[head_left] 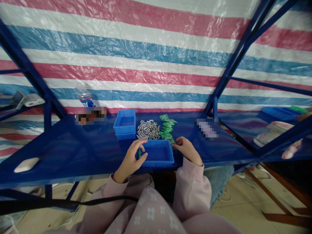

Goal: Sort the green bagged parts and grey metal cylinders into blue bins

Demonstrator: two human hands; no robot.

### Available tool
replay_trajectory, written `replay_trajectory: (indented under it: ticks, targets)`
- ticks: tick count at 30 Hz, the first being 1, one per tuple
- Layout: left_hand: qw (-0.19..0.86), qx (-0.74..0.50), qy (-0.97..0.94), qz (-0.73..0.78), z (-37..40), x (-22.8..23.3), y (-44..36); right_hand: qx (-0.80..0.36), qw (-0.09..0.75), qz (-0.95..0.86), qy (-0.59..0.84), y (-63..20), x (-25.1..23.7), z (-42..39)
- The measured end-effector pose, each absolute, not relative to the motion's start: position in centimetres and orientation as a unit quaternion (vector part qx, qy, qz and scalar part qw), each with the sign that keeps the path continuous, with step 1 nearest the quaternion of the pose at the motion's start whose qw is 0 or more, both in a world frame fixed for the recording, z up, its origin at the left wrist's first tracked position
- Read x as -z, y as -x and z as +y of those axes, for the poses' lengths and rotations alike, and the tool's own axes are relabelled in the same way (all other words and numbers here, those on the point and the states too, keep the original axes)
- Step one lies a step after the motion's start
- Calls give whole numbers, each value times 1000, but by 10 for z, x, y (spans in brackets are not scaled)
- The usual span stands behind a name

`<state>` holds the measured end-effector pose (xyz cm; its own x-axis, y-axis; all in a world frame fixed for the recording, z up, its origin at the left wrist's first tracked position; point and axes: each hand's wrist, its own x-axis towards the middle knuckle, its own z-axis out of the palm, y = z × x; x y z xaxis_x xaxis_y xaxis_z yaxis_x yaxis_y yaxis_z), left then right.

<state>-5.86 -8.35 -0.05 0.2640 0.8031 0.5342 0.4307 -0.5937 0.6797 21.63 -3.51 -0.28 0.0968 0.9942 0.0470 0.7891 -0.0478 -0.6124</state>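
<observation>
A shallow blue bin (158, 163) stands at the table's front edge between my hands. My left hand (131, 160) is over its left end, thumb and forefinger curved and apart. Below those fingers a small green piece (139, 153) shows at the bin's left side; my hand partly hides it. Just past the bin's right back corner, my right hand (187, 149) has its fingertips pinched at the near end of a row of green packets (167, 127). To the left of the packets lies a heap of small silvery metal cylinders (147, 129).
Two stacked blue bins (125, 125) stand behind my left hand. A plastic bottle (86, 97) is at the back left, and a white rounded object (26, 165) lies at the front left. Blue metal posts (225, 71) rise at both sides; a striped sheet (136, 58) hangs behind.
</observation>
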Motion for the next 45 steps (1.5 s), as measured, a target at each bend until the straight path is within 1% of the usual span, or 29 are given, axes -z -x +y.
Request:
replay_trajectory:
  ticks: [2,5,9,12,17,20,23,26,31,34,36,38,41,45]
  targets:
    - [205,-456,-768,400,-83,1,58,-184,252,-641,701,-212,4,-34]
    - [204,-459,-768,397,-83,2,59,-159,225,-659,700,-206,3,-34]
    - [203,-458,-770,395,-82,4,60,-146,206,-663,705,-201,1,-34]
    - [205,-457,-772,392,-81,5,60,-159,227,-655,703,-200,1,-35]
    - [207,-457,-772,391,-82,5,59,-223,263,-633,693,-206,0,-41]
    - [206,-456,-772,392,-83,5,60,-222,281,-628,691,-212,-6,-49]
    - [207,-456,-773,389,-83,5,60,-203,312,-622,688,-217,-18,-59]
    - [208,-456,-773,390,-82,5,60,-190,366,-622,665,-216,-30,-69]
    - [211,-454,-771,393,-82,6,60,-152,474,-636,590,-200,-47,-81]
    - [209,-457,-771,392,-82,6,60,-153,505,-654,542,-183,-54,-86]
    - [209,-457,-770,393,-82,5,60,-160,498,-685,507,-171,-58,-87]
    - [210,-455,-770,395,-83,4,59,-171,469,-720,482,-160,-58,-86]
    - [210,-451,-770,399,-83,3,59,-198,426,-744,476,-147,-54,-83]
    - [209,-450,-770,402,-84,2,58,-204,402,-757,474,-137,-48,-79]
